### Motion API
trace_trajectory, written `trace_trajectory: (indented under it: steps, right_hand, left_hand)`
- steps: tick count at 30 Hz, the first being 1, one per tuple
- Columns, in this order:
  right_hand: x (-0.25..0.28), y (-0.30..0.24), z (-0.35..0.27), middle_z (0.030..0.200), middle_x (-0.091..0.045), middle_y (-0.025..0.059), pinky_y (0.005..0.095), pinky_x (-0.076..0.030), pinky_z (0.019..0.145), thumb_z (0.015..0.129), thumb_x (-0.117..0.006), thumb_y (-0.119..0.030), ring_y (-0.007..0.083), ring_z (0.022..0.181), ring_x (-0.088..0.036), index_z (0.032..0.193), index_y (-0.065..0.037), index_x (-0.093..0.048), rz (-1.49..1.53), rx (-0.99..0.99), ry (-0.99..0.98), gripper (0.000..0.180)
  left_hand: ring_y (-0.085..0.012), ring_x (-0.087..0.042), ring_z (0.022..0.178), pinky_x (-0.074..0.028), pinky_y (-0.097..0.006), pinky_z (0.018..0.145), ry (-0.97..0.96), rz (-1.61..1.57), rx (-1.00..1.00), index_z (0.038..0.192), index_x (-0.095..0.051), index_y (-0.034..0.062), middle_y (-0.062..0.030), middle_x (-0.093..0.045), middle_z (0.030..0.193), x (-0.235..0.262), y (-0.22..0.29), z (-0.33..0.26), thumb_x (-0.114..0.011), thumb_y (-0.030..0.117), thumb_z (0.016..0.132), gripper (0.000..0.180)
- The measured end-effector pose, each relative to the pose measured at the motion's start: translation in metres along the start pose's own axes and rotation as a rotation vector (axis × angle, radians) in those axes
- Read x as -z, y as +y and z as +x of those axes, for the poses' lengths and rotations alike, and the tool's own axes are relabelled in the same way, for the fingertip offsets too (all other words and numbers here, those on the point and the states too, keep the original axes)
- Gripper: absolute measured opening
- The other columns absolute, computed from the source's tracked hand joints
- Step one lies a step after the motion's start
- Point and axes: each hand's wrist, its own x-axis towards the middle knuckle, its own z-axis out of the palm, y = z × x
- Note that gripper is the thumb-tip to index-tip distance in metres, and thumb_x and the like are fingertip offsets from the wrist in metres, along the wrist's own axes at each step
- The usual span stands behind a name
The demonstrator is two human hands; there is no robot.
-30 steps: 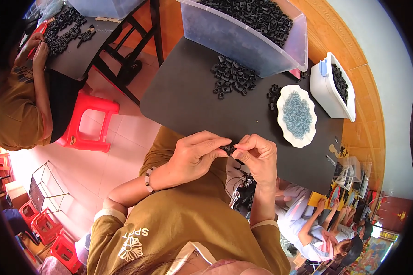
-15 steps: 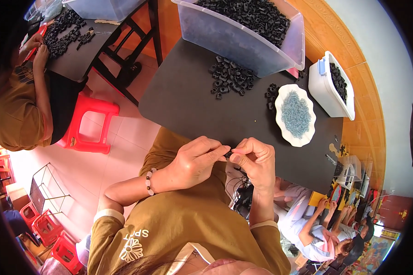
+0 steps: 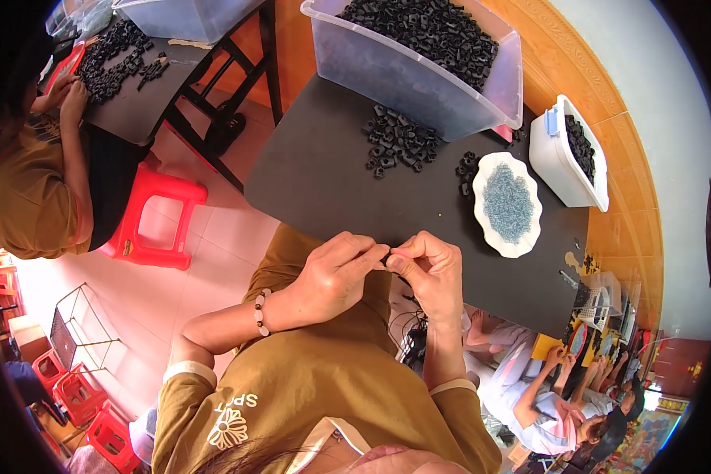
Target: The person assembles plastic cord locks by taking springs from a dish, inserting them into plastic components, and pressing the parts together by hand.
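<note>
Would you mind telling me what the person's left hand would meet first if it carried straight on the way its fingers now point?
The left hand points to the picture's right, straight at the right hand; their fingertips already meet around a small black part, so it would press into that part and the right hand's fingers at once.

Taking the dark worktop (image 3: 324, 182) as landmark, a large clear plastic tub (image 3: 403, 75) heaped with small black parts stands on its far edge; a smaller white rectangular bin (image 3: 557, 162), also holding black parts, sits at its far right corner, just beyond a white scalloped dish of grey-blue bits (image 3: 507, 204). Off the worktop's left, a second clear tub (image 3: 186, 16) stands on a neighbouring table; no labels, signs or screens can be made out clearly.
</note>
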Motion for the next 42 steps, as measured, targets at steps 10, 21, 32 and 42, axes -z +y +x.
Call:
trace_trajectory:
  steps: [10,21,32,42]
  right_hand:
    - [0.007,-0.005,-0.005,0.088,-0.073,0.0054,0.0229,-0.054,0.076,0.089,-0.078,0.000,0.0077,0.082,-0.067,0.095,0.001,-0.068,0.159,0.023,-0.001,0.012]
    - [0.014,0.001,-0.009,0.081,-0.068,0.0050,0.0240,-0.053,0.073,0.087,-0.078,0.002,0.0091,0.078,-0.065,0.086,0.001,-0.069,0.131,0.046,-0.076,0.010]
    - [0.003,0.006,-0.006,0.082,-0.069,0.0061,0.0243,-0.053,0.072,0.089,-0.077,0.001,0.0092,0.076,-0.065,0.085,0.001,-0.066,0.213,0.045,-0.003,0.012]
    - [0.024,0.012,-0.010,0.093,-0.070,0.0059,0.0239,-0.049,0.078,0.098,-0.065,-0.046,0.0110,0.088,-0.063,0.112,0.001,-0.065,0.286,-0.020,-0.134,0.049]
  left_hand:
    - [-0.0245,-0.065,0.076,-0.055,-0.032,0.064,0.039,-0.204,0.142,0.111,-0.071,-0.0017,-0.0125,-0.066,0.092,-0.001,0.005,0.008,-0.073,-0.017,0.074,0.040]
    - [-0.0254,-0.063,0.078,-0.055,-0.034,0.065,-0.021,-0.119,-0.008,0.113,-0.069,-0.0049,-0.0118,-0.064,0.096,0.001,0.007,0.005,-0.068,-0.015,0.070,0.044]
    - [-0.0227,-0.063,0.073,-0.053,-0.031,0.060,0.019,-0.032,-0.019,0.110,-0.071,-0.0045,-0.0112,-0.066,0.095,-0.004,0.007,0.010,-0.070,-0.019,0.069,0.044]
    - [-0.0228,-0.067,0.084,-0.058,-0.032,0.069,0.066,-0.178,0.045,0.110,-0.074,0.0025,-0.0116,-0.067,0.109,0.000,0.006,0.017,-0.082,-0.005,0.075,0.037]
